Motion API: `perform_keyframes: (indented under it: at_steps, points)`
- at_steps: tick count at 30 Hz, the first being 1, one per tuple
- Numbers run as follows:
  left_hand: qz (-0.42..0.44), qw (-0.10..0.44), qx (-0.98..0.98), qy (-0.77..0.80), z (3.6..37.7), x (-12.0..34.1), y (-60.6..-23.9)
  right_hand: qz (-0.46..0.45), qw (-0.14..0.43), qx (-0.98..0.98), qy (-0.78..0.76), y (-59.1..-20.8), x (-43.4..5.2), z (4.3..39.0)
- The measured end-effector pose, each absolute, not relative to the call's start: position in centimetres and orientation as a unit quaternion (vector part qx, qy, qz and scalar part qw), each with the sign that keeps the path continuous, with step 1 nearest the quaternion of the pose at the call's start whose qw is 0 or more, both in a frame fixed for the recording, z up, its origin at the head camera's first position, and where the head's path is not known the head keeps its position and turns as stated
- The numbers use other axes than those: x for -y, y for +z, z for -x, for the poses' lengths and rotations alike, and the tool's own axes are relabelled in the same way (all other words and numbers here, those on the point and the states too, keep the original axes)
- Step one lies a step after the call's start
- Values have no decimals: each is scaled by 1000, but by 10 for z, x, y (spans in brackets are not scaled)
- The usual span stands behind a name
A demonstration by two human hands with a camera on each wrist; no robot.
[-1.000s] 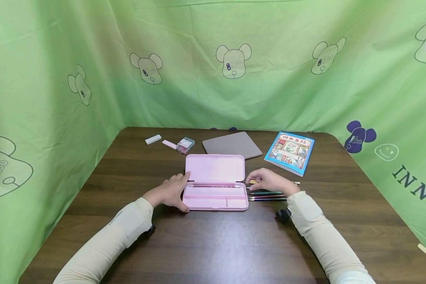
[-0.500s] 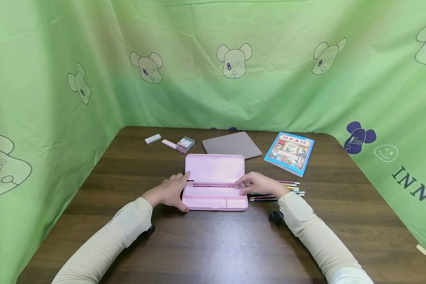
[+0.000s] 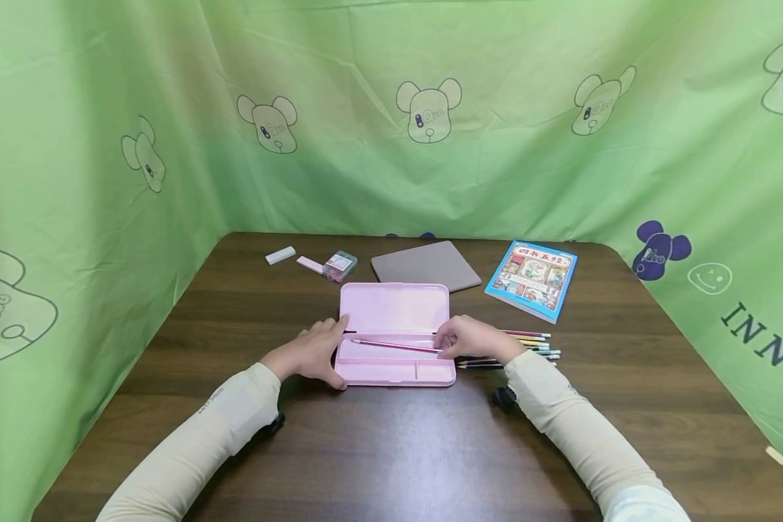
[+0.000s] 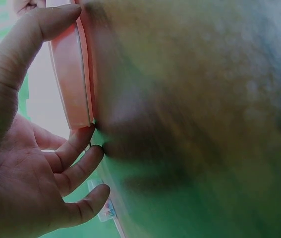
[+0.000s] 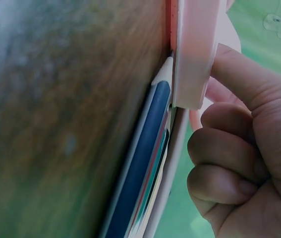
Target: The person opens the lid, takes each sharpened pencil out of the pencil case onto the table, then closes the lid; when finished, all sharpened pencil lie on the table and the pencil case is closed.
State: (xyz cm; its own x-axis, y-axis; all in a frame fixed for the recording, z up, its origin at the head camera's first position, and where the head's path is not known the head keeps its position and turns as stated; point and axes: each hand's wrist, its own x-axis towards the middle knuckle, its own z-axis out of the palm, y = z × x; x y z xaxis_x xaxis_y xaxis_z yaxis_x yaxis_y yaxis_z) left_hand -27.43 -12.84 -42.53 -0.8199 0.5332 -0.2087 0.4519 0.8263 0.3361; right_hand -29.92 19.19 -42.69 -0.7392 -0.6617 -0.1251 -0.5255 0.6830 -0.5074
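Observation:
A pink pencil case (image 3: 372,372) lies with its lid folded back. My left hand (image 3: 313,351) holds its left end, thumb at the front edge and fingers along the side; the left wrist view shows the fingertips at the case's corner. A pink-red pencil (image 3: 394,346) lies slanted in the long compartment. My right hand (image 3: 473,338) pinches its right end, thumb and index finger reaching inside the case; the other fingers are curled in the right wrist view. Several pencils (image 5: 147,148) lie on the table right of the case, partly hidden under my right hand.
Behind the case lies a flat grey-mauve panel (image 3: 427,266), with a blue-edged picture book (image 3: 533,279) to its right. A small clear box (image 3: 340,266), a pink strip (image 3: 310,265) and a white block (image 3: 280,255) are at the back left. Green cloth surrounds the table.
My right hand has moved left from the loose pencils into the case. The inside pencil's right end has swung forward, so it now lies slanted. My left hand has stayed put.

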Motion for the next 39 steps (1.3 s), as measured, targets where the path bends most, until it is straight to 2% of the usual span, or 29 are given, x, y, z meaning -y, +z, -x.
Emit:
perform_keyframes:
  at_steps: [10, 19, 30, 39]
  points:
    - [-262, 143, -944, 138, 274, 128, -424, 345, 123, -910, -195, -428, -187, 302]
    - [-266, 141, -943, 138, 273, 127, -427, 329, 110, -895, -279, -428, -193, 299]
    - [-262, 144, -945, 134, 274, 128, -426, 333, 63, -889, -308, -422, -234, 294]
    - [-266, 145, -943, 136, 274, 128, -425, 282, 38, -907, -309, -423, -272, 282]
